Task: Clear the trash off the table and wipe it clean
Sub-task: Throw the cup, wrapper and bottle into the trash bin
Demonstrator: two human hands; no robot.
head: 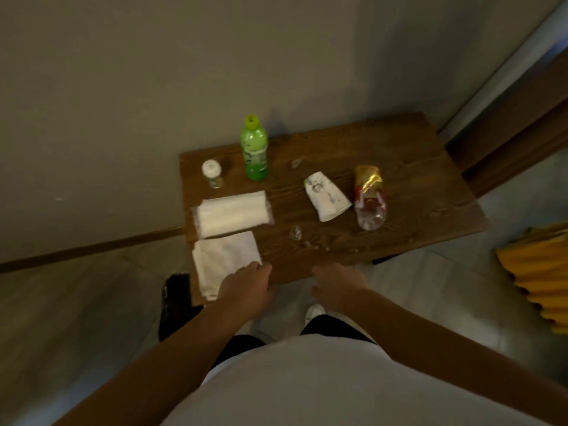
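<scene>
Nothing looks cleared yet: the wooden bench [399, 167] holds all its litter and its top shows no sign of wiping. Going down in size, a pack of tissues [232, 213] lies at about 9 o'clock from the bench's middle, with a white cloth [224, 262] just beside it at 7 o'clock, hanging over the near edge. A green bottle [254, 152] stands upright at 11 o'clock, a paper cup [327, 196] lies tipped on its side near the middle, and a crumpled wrapper [368, 198] sits just beside the cup at 3 o'clock. A small white-capped jar [212, 173] stands at 10 o'clock. Crumbs and scraps [296, 233] are scattered toward 6 o'clock. The left hand [246, 287] rests over the cloth's near corner, fingers relaxed, grasping nothing I can make out; the right hand [335, 285] hovers released at the near edge. All the picking up and the wiping appear to remain
</scene>
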